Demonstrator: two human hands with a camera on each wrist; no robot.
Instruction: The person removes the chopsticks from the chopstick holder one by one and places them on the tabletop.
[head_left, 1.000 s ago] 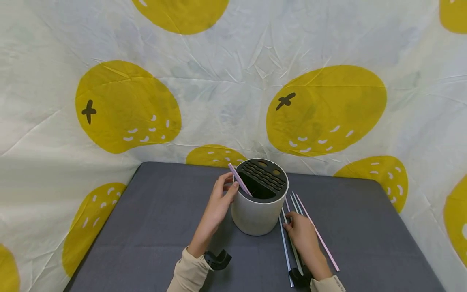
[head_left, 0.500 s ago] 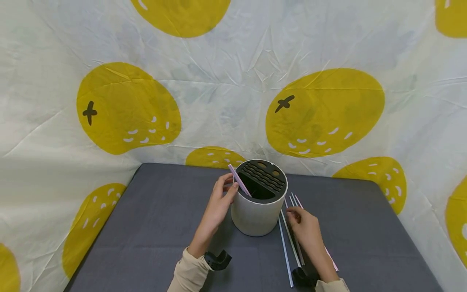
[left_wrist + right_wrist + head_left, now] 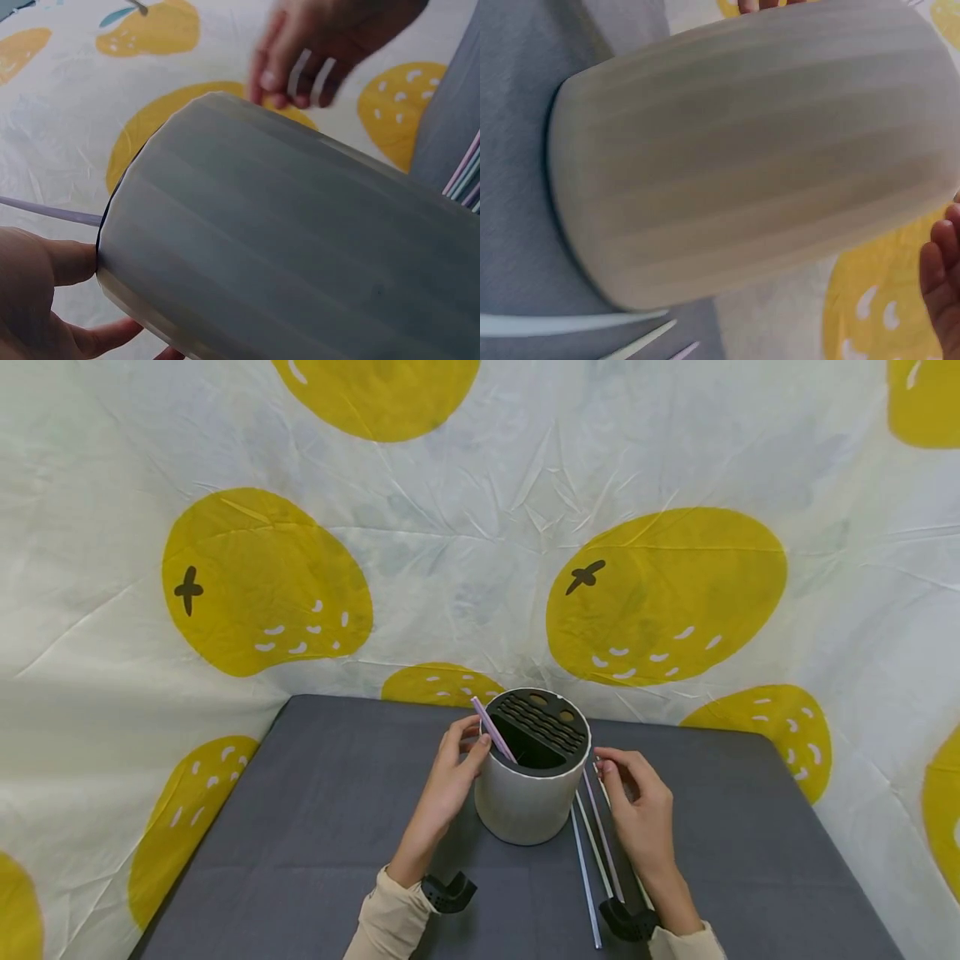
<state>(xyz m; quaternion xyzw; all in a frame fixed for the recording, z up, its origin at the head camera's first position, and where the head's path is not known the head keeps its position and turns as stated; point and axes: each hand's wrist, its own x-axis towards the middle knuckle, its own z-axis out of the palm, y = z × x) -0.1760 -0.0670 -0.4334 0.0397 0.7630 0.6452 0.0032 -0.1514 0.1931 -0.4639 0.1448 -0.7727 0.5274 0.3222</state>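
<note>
My left hand (image 3: 450, 768) grips the left side of a round white knife holder (image 3: 522, 810), thumb and fingers at its rim. Its black top has wavy slots, round holes and one wide compartment. Pinkish-purple straws (image 3: 491, 728) lean out of that compartment beside my left thumb. My right hand (image 3: 641, 810) is to the right of the holder, near its rim, with loosely bent fingers. In the left wrist view the right hand (image 3: 322, 52) appears raised beyond the holder, nothing visible in its fingers. Several long straws lie on the table beneath it, among them a light blue straw (image 3: 586, 877).
The holder stands on a table with a dark grey cloth (image 3: 360, 810). Behind it hangs a white curtain (image 3: 457, 585) printed with yellow fruit. The straws run from beside the holder toward the front, partly hidden by the right hand and wrist.
My right hand has risen from the straws and moved forward and slightly right, up beside the holder's rim. The left hand keeps its place on the holder.
</note>
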